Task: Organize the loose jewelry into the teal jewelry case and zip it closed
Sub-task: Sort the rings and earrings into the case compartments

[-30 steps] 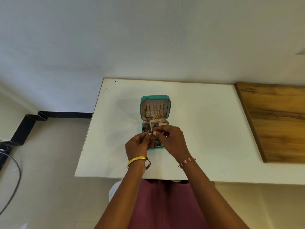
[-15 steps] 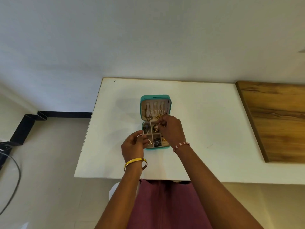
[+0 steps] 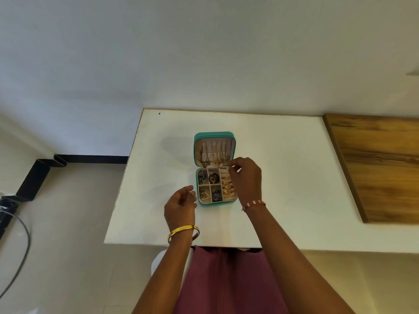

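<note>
I'm pinching something tiny in my right grip (image 3: pixel 246 177) over the teal jewelry case (image 3: pixel 215 202); my left grip (image 3: pixel 181 206) is hanging loosely curled, holding nothing, beside it.

Left hand (image 3: pixel 181 203): palm turned inward, fingers loosely curled, holding nothing, gold bangle at the wrist. Right hand (image 3: pixel 246 177): reaches further forward on an extended arm, fingers bent with thumb and forefinger drawn together; anything pinched is too small to confirm. Beaded band at the wrist.

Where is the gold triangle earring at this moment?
In the head view, the triangle earring lies in the near-left compartment of the open teal case, just right of the left hand.
</note>
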Motion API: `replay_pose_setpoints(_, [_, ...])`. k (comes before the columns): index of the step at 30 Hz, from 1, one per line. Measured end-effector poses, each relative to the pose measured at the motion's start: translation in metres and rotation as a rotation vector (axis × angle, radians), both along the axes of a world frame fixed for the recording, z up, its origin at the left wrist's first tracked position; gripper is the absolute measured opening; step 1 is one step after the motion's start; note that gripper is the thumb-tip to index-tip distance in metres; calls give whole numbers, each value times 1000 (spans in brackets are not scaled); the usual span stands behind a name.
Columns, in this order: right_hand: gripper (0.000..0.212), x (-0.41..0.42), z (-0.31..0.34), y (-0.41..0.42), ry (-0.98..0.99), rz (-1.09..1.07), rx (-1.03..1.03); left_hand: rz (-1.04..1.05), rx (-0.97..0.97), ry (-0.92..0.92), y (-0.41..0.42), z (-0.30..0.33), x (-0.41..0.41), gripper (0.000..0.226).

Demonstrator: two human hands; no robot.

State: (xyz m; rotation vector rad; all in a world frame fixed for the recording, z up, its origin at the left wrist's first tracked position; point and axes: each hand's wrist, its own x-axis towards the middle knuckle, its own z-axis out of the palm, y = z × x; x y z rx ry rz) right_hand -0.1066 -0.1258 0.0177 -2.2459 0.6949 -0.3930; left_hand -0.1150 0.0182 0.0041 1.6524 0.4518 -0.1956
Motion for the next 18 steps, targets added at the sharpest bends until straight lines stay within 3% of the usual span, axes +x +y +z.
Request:
replay_pose_setpoints(3, [12, -8, -5, -13, 46, -102, 90, -40, 106, -12, 0, -4, -5, 21])
replay_pose_setpoints(7, [23, -15, -18, -16, 251, -52, 176, -86, 147, 17, -4, -4, -8, 30])
replay_pose_setpoints(18, [15, -51, -24, -20, 154, -101, 289, -270, 242, -29, -16, -5, -10, 28])
